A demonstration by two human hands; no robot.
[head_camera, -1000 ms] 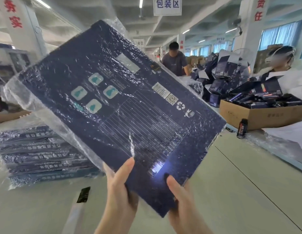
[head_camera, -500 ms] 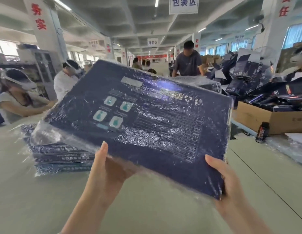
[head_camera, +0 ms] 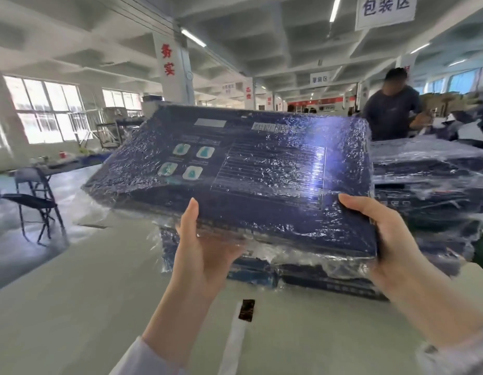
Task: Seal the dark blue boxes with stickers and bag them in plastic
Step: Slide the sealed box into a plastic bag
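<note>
A flat dark blue box [head_camera: 262, 171] wrapped in crinkled clear plastic fills the middle of the view, held nearly level above the table. My left hand [head_camera: 205, 255] grips its near left edge, thumb on top and fingers hidden underneath. My right hand [head_camera: 383, 239] grips the near right corner, thumb on top. Under the box lies a stack of bagged blue boxes [head_camera: 310, 277] on the table. A white sticker strip [head_camera: 236, 339] with a dark sticker [head_camera: 246, 309] lies near the front.
The pale table [head_camera: 72, 307] spreads to the left and front. More bagged boxes [head_camera: 429, 182] pile up on the right. A folding chair [head_camera: 32, 198] stands at the left. A person in a dark shirt [head_camera: 391, 109] works behind the pile.
The bagged box has swung from tilted up to nearly flat and now hovers over the stack. My hands have spread apart along its near edge. My view has turned left.
</note>
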